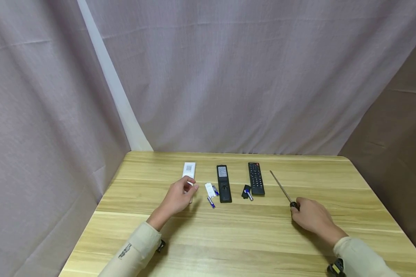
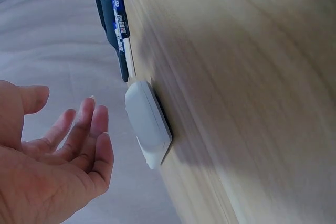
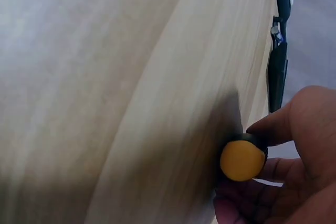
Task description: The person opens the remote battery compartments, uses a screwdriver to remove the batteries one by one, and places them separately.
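Observation:
My left hand [image 1: 180, 195] hovers over a white remote control [image 1: 189, 168], its fingers loosely bent with nothing between them. In the left wrist view a gap shows between the fingertips and the white remote [image 2: 146, 116]. My right hand [image 1: 312, 215] grips the dark handle of a screwdriver [image 1: 280, 186] by thumb and fingers. Its long metal shaft points away over the table. The yellow end of the screwdriver handle [image 3: 242, 161] faces the right wrist camera. Part of the white remote is hidden behind my left hand in the head view.
A white battery cover [image 1: 209, 189] lies beside two blue-and-silver batteries [image 1: 211, 202]. A black remote [image 1: 223, 179] lies back up in the middle. Right of it are a small black cover [image 1: 244, 191], a battery [image 1: 249, 195] and a black remote [image 1: 256, 179] with buttons up. Curtains surround the wooden table [image 1: 235, 238].

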Demonstrator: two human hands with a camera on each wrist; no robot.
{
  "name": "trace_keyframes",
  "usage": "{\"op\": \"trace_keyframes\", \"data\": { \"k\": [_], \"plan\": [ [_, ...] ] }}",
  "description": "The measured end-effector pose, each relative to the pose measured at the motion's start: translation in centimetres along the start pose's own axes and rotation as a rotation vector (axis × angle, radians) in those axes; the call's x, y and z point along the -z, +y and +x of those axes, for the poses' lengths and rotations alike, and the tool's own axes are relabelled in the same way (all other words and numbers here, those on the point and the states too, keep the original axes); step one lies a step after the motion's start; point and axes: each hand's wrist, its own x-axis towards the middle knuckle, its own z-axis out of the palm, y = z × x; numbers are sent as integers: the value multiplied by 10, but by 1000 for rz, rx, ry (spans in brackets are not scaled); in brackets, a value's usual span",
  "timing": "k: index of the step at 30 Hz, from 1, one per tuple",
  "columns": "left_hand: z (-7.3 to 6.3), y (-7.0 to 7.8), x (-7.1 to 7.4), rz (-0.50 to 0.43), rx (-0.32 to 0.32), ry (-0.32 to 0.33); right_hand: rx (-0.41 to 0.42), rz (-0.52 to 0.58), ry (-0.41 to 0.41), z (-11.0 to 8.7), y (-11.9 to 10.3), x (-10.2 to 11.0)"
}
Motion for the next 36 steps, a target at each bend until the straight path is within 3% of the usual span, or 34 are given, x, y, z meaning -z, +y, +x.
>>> {"op": "trace_keyframes", "data": {
  "k": [7,15,26,36],
  "plan": [
    [0,2,1,3,-11,4,1,-26,-19,8,7,6],
    [0,4,1,-18,-3,-12,-62,-30,-76,21,32,16],
    [-1,8,-1,-24,9,-15,-116,-47,-78,32,64,29],
    [-4,8,-1,-28,16,-16,-152,-35,-105,34,73,32]
  ]
}}
